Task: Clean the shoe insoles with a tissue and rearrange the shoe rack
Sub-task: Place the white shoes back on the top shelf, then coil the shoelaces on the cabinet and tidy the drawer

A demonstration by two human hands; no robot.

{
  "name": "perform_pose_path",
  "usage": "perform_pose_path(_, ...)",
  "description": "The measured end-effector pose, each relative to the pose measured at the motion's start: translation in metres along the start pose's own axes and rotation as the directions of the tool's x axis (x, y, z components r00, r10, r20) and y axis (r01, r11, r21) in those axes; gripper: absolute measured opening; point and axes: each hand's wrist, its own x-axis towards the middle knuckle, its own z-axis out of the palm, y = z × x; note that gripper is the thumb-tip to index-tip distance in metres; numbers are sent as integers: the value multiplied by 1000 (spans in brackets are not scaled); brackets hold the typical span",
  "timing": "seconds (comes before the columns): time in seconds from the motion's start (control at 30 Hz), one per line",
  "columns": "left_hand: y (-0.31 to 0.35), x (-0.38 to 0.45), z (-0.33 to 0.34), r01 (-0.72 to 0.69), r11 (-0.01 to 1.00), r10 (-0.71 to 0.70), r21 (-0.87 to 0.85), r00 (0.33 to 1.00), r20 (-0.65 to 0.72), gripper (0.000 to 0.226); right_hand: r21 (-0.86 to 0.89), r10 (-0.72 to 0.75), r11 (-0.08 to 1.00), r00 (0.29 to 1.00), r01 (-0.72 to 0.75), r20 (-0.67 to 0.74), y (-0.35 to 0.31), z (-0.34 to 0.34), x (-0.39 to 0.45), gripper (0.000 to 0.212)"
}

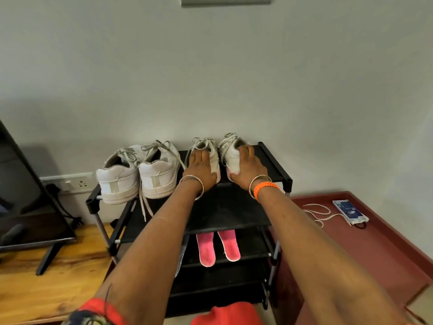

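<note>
A black shoe rack (276, 170) stands against the wall. On its top shelf, at the right, stands a small white pair of sneakers with their heels toward me. My left hand (201, 168) grips the heel of the left small sneaker (214, 156). My right hand (249, 167) grips the heel of the right small sneaker (230, 154). A larger white pair of sneakers (138, 174) sits at the shelf's left end, laces hanging down. Two pink insoles (218, 247) lie side by side on a lower shelf.
A dark screen on a stand (25, 202) sits on a wooden surface (46, 282) at the left. A wall socket (70, 182) is behind it. On the red-brown ledge (375, 249) at the right lie a loose white lace (316, 213) and a blue packet (350, 212).
</note>
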Motion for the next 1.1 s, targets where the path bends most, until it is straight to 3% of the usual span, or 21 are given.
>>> perform_pose_path(0.23, -2, 5, 15, -34, 999, 33, -3, 993, -115, 59, -30, 27, 999, 999, -28, -33, -1, 7, 5, 70)
perform_pose_path(0.5, -10, -3, 0, -62, 998, 62, -1, 998, 17, 73, -25, 39, 999, 999, -38, 10, -7, -1, -2, 69)
perform_pose_path(0.83, -16, -2, 15, -8, 999, 8, -46, 1000, 5, 90, 8, 7, 1000, 999, -7, -40, -3, 13, -2, 74)
perform_pose_path(1.1, -15, -7, 18, 3, 997, -2, -71, 1000, 21, 97, -5, 0, 1000, 996, 1, 93, 2, 5, -9, 91)
